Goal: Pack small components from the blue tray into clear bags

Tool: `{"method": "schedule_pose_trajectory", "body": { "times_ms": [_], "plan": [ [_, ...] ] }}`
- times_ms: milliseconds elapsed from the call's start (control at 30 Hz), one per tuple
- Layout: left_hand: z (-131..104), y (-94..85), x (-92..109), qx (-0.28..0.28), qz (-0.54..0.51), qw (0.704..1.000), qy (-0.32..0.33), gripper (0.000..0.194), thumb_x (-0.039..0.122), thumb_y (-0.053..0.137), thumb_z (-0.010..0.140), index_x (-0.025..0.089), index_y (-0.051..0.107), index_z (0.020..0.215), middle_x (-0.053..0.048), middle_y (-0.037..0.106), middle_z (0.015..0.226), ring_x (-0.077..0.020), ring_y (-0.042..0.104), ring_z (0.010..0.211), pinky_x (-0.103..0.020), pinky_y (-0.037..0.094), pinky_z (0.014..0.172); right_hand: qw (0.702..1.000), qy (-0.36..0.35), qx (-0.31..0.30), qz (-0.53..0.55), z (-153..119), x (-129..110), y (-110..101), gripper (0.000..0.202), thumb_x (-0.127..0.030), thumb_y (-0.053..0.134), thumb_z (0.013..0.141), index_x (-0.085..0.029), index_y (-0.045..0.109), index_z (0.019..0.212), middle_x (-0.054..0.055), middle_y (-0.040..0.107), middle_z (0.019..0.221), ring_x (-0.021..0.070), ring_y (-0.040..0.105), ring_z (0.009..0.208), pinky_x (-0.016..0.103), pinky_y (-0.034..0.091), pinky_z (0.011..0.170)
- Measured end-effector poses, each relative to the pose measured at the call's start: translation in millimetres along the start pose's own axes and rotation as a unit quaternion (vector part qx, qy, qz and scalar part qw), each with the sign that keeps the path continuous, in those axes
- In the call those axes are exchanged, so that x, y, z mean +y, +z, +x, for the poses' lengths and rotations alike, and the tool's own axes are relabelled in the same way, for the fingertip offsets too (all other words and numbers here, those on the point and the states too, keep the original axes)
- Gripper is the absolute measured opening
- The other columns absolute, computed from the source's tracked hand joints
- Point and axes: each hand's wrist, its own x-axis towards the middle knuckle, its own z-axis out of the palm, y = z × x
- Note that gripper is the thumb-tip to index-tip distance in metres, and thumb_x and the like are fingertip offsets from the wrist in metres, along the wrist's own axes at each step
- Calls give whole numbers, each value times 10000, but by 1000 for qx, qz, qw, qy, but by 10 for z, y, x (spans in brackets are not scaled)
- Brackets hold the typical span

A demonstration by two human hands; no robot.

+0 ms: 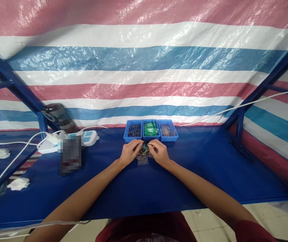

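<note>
My left hand (130, 152) and my right hand (160, 154) meet close together just in front of three small blue bins. On each, the thumb and fingers are pinched, and what they hold is too small to make out. Between and below the fingertips lies a small pile of clear plastic packets (142, 160) with greenish and dark bits showing. The left bin (132, 138) contains several small dark parts (131, 133). Green packets (150, 129) fill the middle bin (151, 138), while the right bin (169, 138) has clear packets (167, 130) inside.
On the blue table (144, 195), a white power strip (91, 138) with cables lies at the left. Beside it are a blurred dark object (70, 155) and a dark bottle-like container (59, 117). Crumpled white tissue (18, 184) lies far left. A striped sheet (144, 77) hangs behind.
</note>
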Motion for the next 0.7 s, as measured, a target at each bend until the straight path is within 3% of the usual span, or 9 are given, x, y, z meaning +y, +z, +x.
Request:
{"method": "schedule_pose_trajectory", "body": {
  "times_ms": [167, 400, 700],
  "plan": [
    [18, -20, 23, 8, 3, 1000, -3, 176, 250, 476, 914, 186, 615, 1001, -52, 658, 930, -110, 618, 720, -214, 487, 636, 1000, 3, 2, -5, 3, -5, -12, 229, -285, 457, 915, -197, 650, 1000, 73, 626, 930, 131, 571, 650, 264, 481, 610],
    [22, 7, 18, -13, 2, 1000, 3, 180, 251, 506, 902, 185, 613, 1031, -59, 657, 973, -136, 634, 853, -216, 509, 695, 1000, -1, 18, 21, -16, -2, -34, 204, -268, 475, 916, -201, 662, 961, 64, 667, 918, 164, 623, 822, 285, 509, 733],
    [-24, 44, -33, -23, 16, 999, 45, 232, 327, 504, 904, 193, 628, 1048, -68, 667, 980, -137, 651, 847, -212, 523, 690, 999, 7, 35, 14, -17, -4, -6, 187, -292, 508, 894, -198, 669, 894, 56, 689, 841, 160, 636, 716, 287, 523, 686]
  ]
}}
